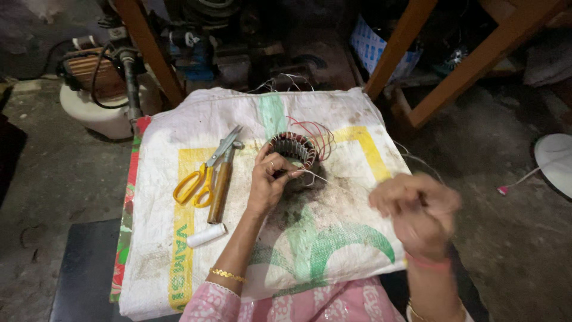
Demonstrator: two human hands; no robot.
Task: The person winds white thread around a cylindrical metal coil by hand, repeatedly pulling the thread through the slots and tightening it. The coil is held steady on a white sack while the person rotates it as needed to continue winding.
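- Your left hand point(269, 182) rests against the near side of a round motor stator point(293, 150), fingers curled closed on its rim, thumb and forefinger pinching at the winding's edge.
- The stator sits upright near the middle of a white woven sack point(333, 226), which is spread flat over the work surface and printed with yellow and green bands; dark grime stains the cloth just below the stator.
- Red wires point(316, 132) loop out of the stator's far right side, and a thin pale thread point(316, 175) runs from your left fingertips toward the right.
- Your right hand point(417, 209) is raised off the sack near its right edge, well apart from the stator; it is blurred, the fingers look bunched together, but whether they hold anything cannot be told.
- Left of the stator lie yellow-handled scissors point(205, 173), and just beside them a wooden-handled tool point(221, 186), the two touching near the blades.
- A small white roll point(206, 235) lies on the sack below the tool's handle, near your left forearm.
- A gold bangle point(226, 274) circles your left wrist above a pink patterned sleeve point(214, 304).
- Beyond the sack, orange wooden legs point(405, 36) rise from the concrete floor point(53, 173).
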